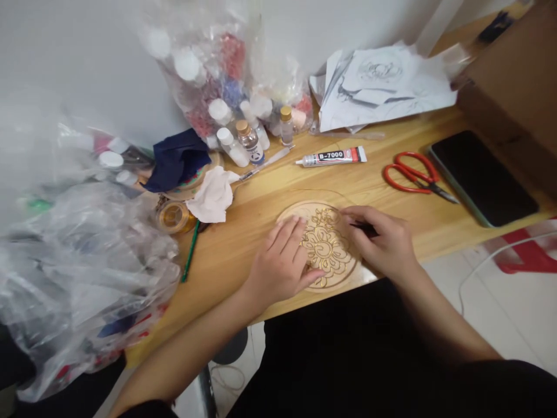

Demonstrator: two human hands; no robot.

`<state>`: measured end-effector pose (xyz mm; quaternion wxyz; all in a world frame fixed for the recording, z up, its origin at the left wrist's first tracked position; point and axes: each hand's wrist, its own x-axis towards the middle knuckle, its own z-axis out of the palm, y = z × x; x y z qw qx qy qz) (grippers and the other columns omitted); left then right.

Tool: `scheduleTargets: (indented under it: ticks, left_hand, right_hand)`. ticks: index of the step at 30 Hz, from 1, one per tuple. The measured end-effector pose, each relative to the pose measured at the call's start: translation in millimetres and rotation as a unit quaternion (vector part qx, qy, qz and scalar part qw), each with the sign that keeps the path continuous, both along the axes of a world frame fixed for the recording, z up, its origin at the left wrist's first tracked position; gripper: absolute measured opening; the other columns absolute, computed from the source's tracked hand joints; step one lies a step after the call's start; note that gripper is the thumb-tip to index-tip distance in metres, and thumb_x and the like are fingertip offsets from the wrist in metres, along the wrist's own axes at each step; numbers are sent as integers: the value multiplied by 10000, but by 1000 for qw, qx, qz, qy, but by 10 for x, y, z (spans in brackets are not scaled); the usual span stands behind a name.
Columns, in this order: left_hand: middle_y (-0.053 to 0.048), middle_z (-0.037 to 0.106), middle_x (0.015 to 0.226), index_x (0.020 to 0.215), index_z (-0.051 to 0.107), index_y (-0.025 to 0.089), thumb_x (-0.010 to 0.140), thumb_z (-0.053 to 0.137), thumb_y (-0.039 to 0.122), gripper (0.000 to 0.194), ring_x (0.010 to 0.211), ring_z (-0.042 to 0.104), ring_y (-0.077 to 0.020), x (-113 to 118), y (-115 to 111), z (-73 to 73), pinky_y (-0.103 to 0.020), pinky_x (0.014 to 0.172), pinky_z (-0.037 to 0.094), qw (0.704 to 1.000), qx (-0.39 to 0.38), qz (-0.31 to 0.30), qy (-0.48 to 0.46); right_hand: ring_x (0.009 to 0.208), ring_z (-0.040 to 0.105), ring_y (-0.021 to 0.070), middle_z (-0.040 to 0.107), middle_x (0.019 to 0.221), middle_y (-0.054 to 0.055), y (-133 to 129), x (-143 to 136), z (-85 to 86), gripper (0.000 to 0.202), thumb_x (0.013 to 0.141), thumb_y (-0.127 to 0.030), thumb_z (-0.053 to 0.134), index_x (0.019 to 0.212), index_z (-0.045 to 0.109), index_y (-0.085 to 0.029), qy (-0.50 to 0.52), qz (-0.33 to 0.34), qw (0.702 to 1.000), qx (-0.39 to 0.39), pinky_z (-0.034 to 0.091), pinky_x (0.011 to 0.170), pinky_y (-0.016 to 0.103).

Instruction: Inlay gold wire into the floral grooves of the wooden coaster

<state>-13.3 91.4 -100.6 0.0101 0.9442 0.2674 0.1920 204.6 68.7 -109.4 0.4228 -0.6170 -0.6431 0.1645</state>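
A round wooden disc lies at the table's front edge, with a flower pattern outlined in gold wire on it. My left hand rests flat on the disc's left side, fingers stretched out and thumb over the lower petals. At the upper right rim, my right hand is closed around a dark slim tool, whose kind I cannot make out; its tip is hidden by the fingers. A thin loose gold wire arcs above the disc toward my right hand.
Behind the disc lies a B-7000 glue tube. Red-handled scissors and a phone are to the right. Several bottles, a wire spool, a green stick and plastic bags occupy the left; papers lie behind.
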Motion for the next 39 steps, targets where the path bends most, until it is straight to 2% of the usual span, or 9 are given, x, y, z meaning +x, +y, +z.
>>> scheduleTargets:
  ticks: [4,9,16,22,25,30,39]
  left_hand:
    - [-227,603,1314,855,647,110,923,518,445,365,1248,567,-361,3,18,17,-490,1040,470,1000,-30,-1,11]
    - [-250,557,1360,951,643,92,899,563,451,371,1286,526,-380,22,18,50,-515,1070,434,997,-81,2,20]
    - [-275,559,1342,971,639,59,887,589,451,404,1263,541,-395,35,-2,68,-508,1051,451,996,-77,4,35]
    - [-233,590,1322,892,605,127,875,597,379,252,1272,536,-356,-24,42,-7,-506,1050,441,994,-103,0,-31]
    - [-249,551,1354,829,570,139,882,577,382,249,1305,502,-355,-43,60,-22,-507,1045,449,994,-101,5,-50]
    - [-256,568,1327,803,570,135,907,536,394,281,1312,497,-357,-26,52,8,-500,1058,447,998,-65,6,-25]
    - [-228,581,1341,862,619,125,907,560,455,339,1304,513,-359,12,6,62,-493,1083,435,996,-77,5,33]
  right_hand:
    - [698,735,169,775,877,1,27,-9,-8,213,794,-169,618,958,699,-277,32,3,999,-11,613,659,293]
    - [720,735,178,773,890,9,25,-4,-12,197,812,-192,620,974,698,-273,24,2,999,-35,615,679,320]
    - [718,730,174,772,880,11,34,3,2,200,820,-197,605,985,697,-262,10,4,999,-48,606,681,323]
    - [708,728,177,771,880,-3,27,10,-17,194,816,-209,607,970,696,-286,16,2,999,-50,602,668,325]
    - [718,730,181,771,884,-5,23,13,-25,193,814,-210,615,973,695,-285,16,2,999,-49,603,680,329]
    - [719,731,179,771,885,-3,12,11,-29,195,818,-191,619,977,694,-275,14,5,999,-47,605,683,323]
    - [762,733,179,764,941,-9,7,4,-10,224,823,-173,615,992,696,-297,26,1,997,-71,607,689,319]
